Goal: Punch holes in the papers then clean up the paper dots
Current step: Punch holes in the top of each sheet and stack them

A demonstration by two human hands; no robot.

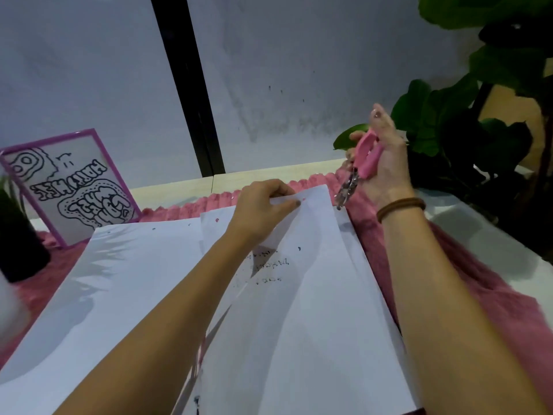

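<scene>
Left hand (263,205): fingers pinch the far edge of thin white paper sheet (299,310), which lies on pink fluffy cloth (454,265) over the table. Right hand (387,166): fingers curled round pink-handled metal hole punch (363,160), held up just past the sheet's far right corner. Paper probably light, floppy, creases easily, so hold it close to the punched edge.

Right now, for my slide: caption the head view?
Left hand pinches the top sheet; right hand holds a pink hole punch.
</scene>
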